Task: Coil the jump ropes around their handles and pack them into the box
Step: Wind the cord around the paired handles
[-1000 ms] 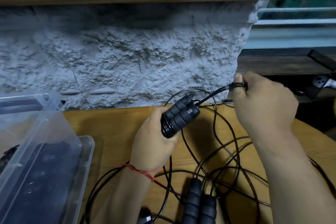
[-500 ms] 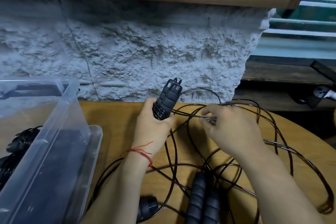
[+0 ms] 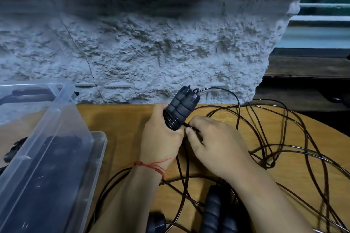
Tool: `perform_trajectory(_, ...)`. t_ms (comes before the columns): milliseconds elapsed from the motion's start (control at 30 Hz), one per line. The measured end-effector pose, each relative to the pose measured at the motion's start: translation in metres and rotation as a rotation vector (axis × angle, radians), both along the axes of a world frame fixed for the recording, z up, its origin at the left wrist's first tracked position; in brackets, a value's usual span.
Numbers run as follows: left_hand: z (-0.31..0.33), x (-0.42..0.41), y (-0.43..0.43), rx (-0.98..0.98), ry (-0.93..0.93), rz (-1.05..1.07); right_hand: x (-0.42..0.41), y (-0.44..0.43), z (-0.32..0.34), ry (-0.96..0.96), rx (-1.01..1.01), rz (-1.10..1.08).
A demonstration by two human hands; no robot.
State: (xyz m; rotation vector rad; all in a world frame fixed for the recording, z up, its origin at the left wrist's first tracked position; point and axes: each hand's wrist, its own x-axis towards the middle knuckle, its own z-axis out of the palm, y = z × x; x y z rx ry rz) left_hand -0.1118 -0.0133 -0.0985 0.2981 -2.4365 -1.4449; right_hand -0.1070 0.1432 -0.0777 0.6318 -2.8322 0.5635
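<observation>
A pair of black handles [image 3: 182,105], partly wound with rope [image 3: 171,121], is gripped by the left hand [image 3: 161,138]. Just right of the handles the rope is pinched by the right hand [image 3: 214,145]; a clear box [image 3: 62,138] is seen to their left.

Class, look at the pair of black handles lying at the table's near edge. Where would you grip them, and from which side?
Grip the spare handles across their ribbed middles, coming from above: they lie side by side, so one hand's fingers span both. Loose cord crosses their far ends.
</observation>
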Motion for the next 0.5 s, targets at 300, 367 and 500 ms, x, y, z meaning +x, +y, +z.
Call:
perform_trajectory(300,-0.014,-0.007,-0.011,-0.253,-0.19,0.014,-0.011,0.016,0.007,0.197,0.034,0.118)
perform_trajectory(367,-0.013,-0.005,-0.009,-0.321,-0.173,-0.05,-0.013,0.02,0.009,0.239,-0.013,0.108)
perform_trajectory(500,-0.012,-0.004,-0.005,-0.384,-0.128,-0.23,-0.02,0.03,0.01,0.247,-0.032,0.12)
